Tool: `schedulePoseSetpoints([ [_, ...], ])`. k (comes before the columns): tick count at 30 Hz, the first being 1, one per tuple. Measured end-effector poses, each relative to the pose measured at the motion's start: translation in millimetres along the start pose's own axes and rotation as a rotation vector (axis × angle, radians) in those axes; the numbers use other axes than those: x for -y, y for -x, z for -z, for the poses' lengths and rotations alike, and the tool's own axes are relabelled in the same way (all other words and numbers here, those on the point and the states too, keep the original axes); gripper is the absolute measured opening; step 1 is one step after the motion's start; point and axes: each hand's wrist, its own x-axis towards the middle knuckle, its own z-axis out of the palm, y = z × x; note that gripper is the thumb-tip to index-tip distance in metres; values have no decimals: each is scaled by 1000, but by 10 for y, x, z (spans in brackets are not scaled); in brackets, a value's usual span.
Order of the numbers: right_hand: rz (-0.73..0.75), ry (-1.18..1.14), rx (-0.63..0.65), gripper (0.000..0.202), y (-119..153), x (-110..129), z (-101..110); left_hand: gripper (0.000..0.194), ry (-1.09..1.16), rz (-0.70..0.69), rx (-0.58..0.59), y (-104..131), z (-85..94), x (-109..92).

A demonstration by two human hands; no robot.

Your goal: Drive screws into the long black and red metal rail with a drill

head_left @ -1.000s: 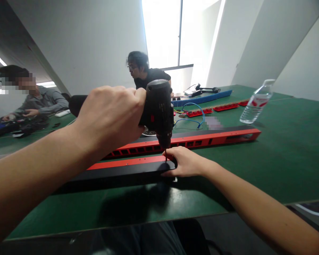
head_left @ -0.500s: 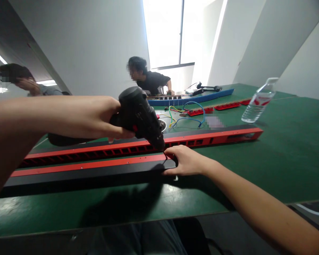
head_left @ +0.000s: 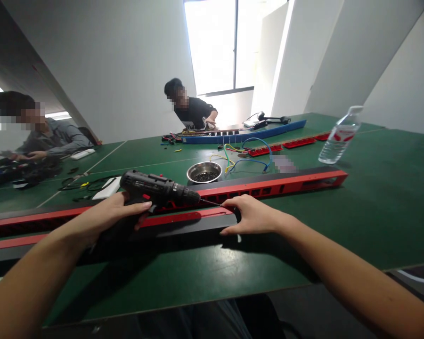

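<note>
My left hand (head_left: pixel 108 214) is wrapped around the grip of a black power drill (head_left: pixel 162 187). The drill lies nearly level, its long thin bit pointing right towards the fingertips of my other hand. Below it is a long red and black metal bar (head_left: pixel 194 228). At that bar's right end, my right hand (head_left: pixel 249 214) has thumb and fingers closed around the end; whether it also pinches a small part there is hidden. Just behind runs a second red bar (head_left: pixel 289 183) with a row of square openings.
Beyond the bars stand a steel bowl (head_left: pixel 189 175) of small dark pieces, loose coloured wires (head_left: pixel 247 162) and a water bottle (head_left: pixel 339 136). Further back lie red strips (head_left: pixel 300 142) and a blue rail (head_left: pixel 212 139). Two people sit across the green table (head_left: pixel 381 197).
My left hand has lowered and drawn back to the left, turning the drill from steeply downward to nearly level. My right hand stays at the bar's end.
</note>
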Motion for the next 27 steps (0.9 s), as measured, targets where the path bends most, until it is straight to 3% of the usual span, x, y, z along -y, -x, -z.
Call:
schedulePoseSetpoints([
  [4, -42, -242, -138, 50, -55, -81, -43, 36, 181, 60, 189, -138, -29, 240],
  [8, -29, -421, -251, 41, -115, -133, -143, 29, 359, 64, 234, -227, -125, 341],
  [14, -55, -324, -379, 44, -141, -167, -237, 29, 510, 36, 229, -250, -227, 485],
  [20, -111, -357, -474, 40, -222, -168, -130, 24, 687, -6, 186, -198, -262, 512],
  [23, -153, -242, -435, 38, -383, -178, -36, 20, 809, 3, 203, -223, -222, 518],
  [27, -133, -37, -351, 26, -801, -271, 123, 16, 995, 51, 287, -292, -137, 553],
])
